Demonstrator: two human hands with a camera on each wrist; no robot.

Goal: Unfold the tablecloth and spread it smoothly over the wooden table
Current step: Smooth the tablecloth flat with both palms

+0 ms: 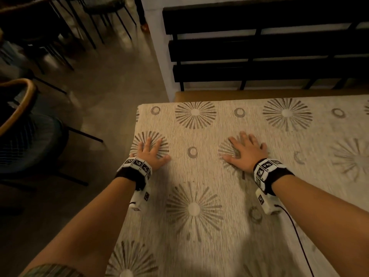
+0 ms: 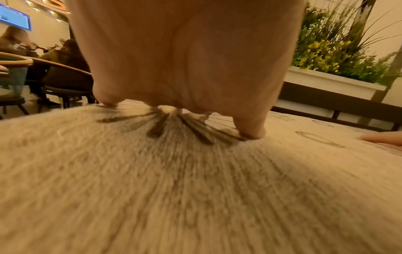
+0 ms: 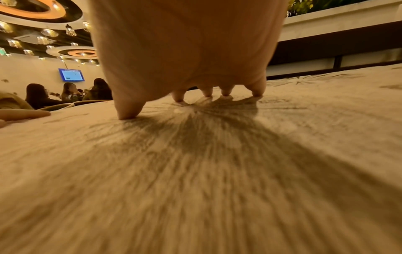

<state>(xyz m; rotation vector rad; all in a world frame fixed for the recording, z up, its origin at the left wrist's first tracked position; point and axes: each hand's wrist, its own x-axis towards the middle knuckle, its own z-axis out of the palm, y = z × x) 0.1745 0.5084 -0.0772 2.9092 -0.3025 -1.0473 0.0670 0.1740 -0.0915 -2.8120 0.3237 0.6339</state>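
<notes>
Two hands lie palm down on one tablecloth [image 1: 229, 196], which is unfolded and covers the bench top in every view. The left hand [image 1: 150, 151] has a wide grip: fingers straight and fanned, pressing flat on the cloth and holding nothing. The right hand [image 1: 244, 151] has the same wide grip, fingers spread, thumb pointing toward the left hand, nothing held. The two hands are apart, with one small ring motif of the cloth between them.

Under the left grip sits one sunburst motif; just outside it the cloth's edge runs along the bench side. Under the right grip sits a second sunburst. Ahead of the fingertips, two more sunbursts and three rings show along the far edge of the cloth; behind the wrists, toward the person, another large sunburst lies between the forearms.

From the left wrist, the thumb [image 2: 253, 130] presses into the weave. From the right wrist, four fingertips and the thumb [image 3: 128, 111] touch the cloth.

Each wrist carries one marker band [image 1: 137, 166]. Beyond the far edge of the cloth stands one slatted seat back [image 1: 259, 47] with three dark slats. Outside the left grip, on the floor, stands a chair [image 1: 24, 120].
</notes>
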